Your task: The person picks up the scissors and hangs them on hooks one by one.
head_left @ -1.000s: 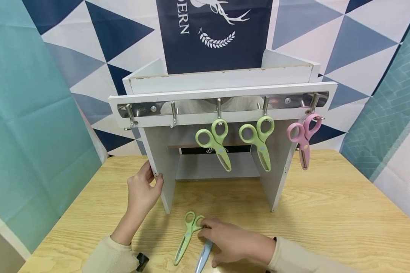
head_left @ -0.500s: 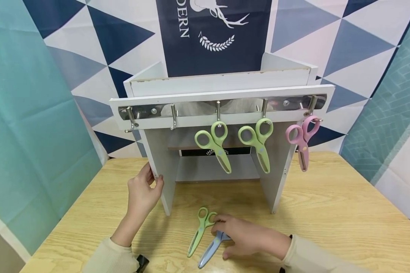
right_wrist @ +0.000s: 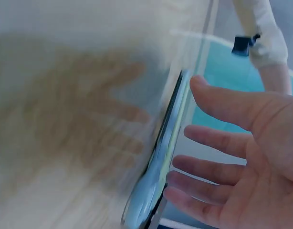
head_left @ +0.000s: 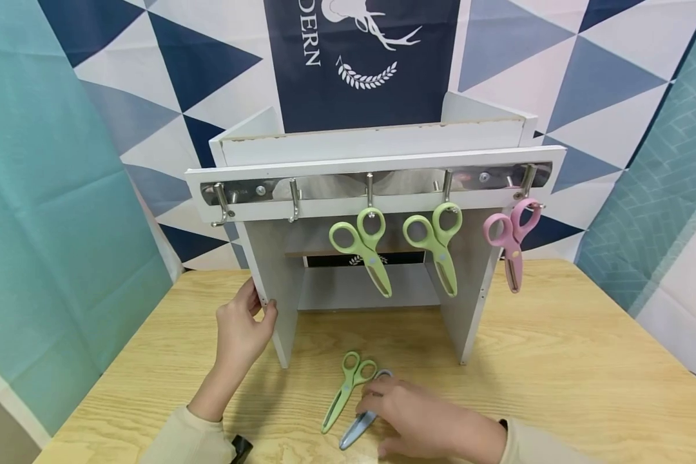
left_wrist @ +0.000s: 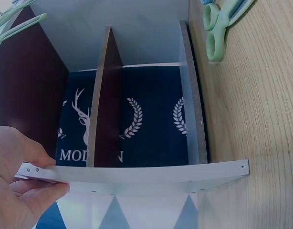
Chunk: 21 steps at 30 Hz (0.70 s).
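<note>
My left hand (head_left: 240,328) pinches the front edge of the left side panel (head_left: 274,277) of a white wooden shelf unit; the left wrist view shows thumb and fingers on either side of the board. On the table below lie green scissors (head_left: 340,401) and light blue scissors (head_left: 357,430), side by side. Over the blue pair is my right hand (head_left: 414,419), hiding part of its handles. In the right wrist view the fingers are spread and nearly straight, fingertips close beside the blue scissors (right_wrist: 161,157), not wrapped round them.
Across the unit's front runs a metal hook rail (head_left: 325,183). Two green scissors (head_left: 371,254) and pink scissors (head_left: 513,245) hang from its middle and right hooks. The two left hooks (head_left: 294,200) hold nothing. Patterned cloth (head_left: 209,58) stands behind the wooden table (head_left: 557,361).
The green and blue scissors on the table have shifted right and slightly away from me, with the right hand moving right too. My left hand keeps its hold on the panel.
</note>
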Each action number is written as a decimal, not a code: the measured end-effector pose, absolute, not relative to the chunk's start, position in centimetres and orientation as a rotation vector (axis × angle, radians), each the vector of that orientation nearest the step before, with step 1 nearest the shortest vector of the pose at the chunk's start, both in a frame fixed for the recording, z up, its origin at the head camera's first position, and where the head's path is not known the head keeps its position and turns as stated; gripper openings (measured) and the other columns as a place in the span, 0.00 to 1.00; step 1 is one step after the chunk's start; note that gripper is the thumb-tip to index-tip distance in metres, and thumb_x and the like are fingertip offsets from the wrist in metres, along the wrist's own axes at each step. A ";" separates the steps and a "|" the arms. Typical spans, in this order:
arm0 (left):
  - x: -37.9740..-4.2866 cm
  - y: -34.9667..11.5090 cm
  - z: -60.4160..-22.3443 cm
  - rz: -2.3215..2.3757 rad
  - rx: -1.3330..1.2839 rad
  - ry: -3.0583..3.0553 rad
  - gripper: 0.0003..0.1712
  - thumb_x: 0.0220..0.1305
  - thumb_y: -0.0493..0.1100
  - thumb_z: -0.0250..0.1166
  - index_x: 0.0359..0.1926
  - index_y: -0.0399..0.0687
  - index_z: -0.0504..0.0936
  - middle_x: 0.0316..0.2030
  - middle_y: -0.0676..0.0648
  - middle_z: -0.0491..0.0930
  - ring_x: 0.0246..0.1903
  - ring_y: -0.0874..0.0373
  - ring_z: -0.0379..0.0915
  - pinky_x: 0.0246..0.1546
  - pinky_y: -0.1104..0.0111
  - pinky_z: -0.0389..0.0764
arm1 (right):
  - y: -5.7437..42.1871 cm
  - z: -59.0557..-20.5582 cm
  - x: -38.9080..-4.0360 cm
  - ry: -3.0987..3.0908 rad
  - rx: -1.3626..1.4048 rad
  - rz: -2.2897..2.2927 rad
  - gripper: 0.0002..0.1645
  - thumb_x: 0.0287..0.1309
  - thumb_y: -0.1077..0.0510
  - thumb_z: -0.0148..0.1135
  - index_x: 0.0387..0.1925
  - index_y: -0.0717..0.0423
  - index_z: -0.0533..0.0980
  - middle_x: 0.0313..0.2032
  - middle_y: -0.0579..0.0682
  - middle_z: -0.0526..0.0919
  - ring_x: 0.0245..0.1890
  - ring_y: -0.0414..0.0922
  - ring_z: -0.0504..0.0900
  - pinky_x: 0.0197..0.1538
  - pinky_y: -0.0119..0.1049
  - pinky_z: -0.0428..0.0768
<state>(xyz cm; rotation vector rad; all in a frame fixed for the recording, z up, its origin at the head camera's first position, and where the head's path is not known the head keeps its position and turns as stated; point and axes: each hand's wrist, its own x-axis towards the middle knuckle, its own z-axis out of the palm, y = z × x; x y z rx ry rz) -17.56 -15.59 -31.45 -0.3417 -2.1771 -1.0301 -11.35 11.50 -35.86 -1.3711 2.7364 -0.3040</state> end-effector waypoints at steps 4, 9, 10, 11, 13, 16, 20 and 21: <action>-17.6 -15.6 -31.4 -1.021 -0.343 -2.172 0.22 0.53 0.26 0.61 0.51 0.26 0.76 0.44 0.28 0.83 0.41 0.38 0.84 0.39 0.53 0.86 | 11.2 -36.3 -10.9 2.719 -1.458 -0.208 0.28 0.47 0.47 0.73 0.52 0.44 0.78 0.51 0.40 0.78 0.51 0.37 0.76 0.51 0.30 0.81; -17.6 -15.6 -31.5 -1.023 -0.337 -2.181 0.21 0.53 0.26 0.61 0.51 0.26 0.76 0.43 0.29 0.83 0.40 0.38 0.84 0.39 0.54 0.86 | 11.5 -36.8 -10.8 2.743 -1.522 -0.188 0.26 0.44 0.48 0.74 0.48 0.45 0.79 0.47 0.39 0.80 0.49 0.35 0.76 0.47 0.27 0.79; -17.6 -15.6 -31.5 -1.025 -0.336 -2.182 0.22 0.52 0.26 0.61 0.51 0.26 0.76 0.44 0.29 0.83 0.40 0.38 0.84 0.39 0.54 0.86 | 11.7 -36.8 -10.8 2.745 -1.529 -0.211 0.26 0.44 0.49 0.74 0.48 0.46 0.79 0.46 0.39 0.80 0.48 0.35 0.76 0.47 0.27 0.79; -17.6 -15.6 -31.6 -1.028 -0.335 -2.183 0.22 0.52 0.26 0.61 0.51 0.25 0.76 0.44 0.28 0.83 0.40 0.38 0.84 0.39 0.54 0.86 | 11.8 -36.8 -10.8 2.747 -1.526 -0.232 0.25 0.43 0.49 0.75 0.47 0.46 0.79 0.46 0.39 0.80 0.48 0.34 0.76 0.47 0.28 0.79; -17.5 -15.6 -31.6 -1.033 -0.336 -2.182 0.21 0.53 0.26 0.61 0.51 0.25 0.76 0.44 0.28 0.83 0.41 0.38 0.84 0.39 0.53 0.86 | 12.2 -36.7 -10.8 2.736 -1.476 -0.278 0.24 0.44 0.49 0.74 0.46 0.45 0.80 0.46 0.38 0.79 0.49 0.35 0.76 0.49 0.29 0.79; -17.6 -15.6 -31.5 -1.038 -0.338 -2.174 0.21 0.53 0.26 0.60 0.51 0.26 0.76 0.44 0.28 0.83 0.41 0.38 0.84 0.39 0.53 0.86 | 12.9 -36.4 -10.8 2.713 -1.364 -0.338 0.22 0.46 0.48 0.73 0.46 0.44 0.79 0.48 0.37 0.79 0.50 0.36 0.76 0.51 0.31 0.80; -17.6 -15.6 -31.5 -1.038 -0.344 -2.169 0.21 0.53 0.26 0.60 0.51 0.26 0.76 0.44 0.28 0.83 0.41 0.38 0.84 0.39 0.53 0.86 | 13.8 -36.1 -11.0 2.737 -1.313 -0.332 0.20 0.47 0.46 0.72 0.43 0.44 0.79 0.48 0.39 0.80 0.49 0.36 0.77 0.48 0.28 0.81; -17.6 -15.6 -31.5 -1.039 -0.347 -2.169 0.21 0.54 0.26 0.60 0.51 0.26 0.76 0.44 0.28 0.83 0.41 0.38 0.84 0.40 0.53 0.86 | 14.1 -36.1 -11.0 2.748 -1.319 -0.330 0.20 0.47 0.46 0.72 0.42 0.45 0.79 0.48 0.40 0.80 0.48 0.36 0.78 0.48 0.28 0.81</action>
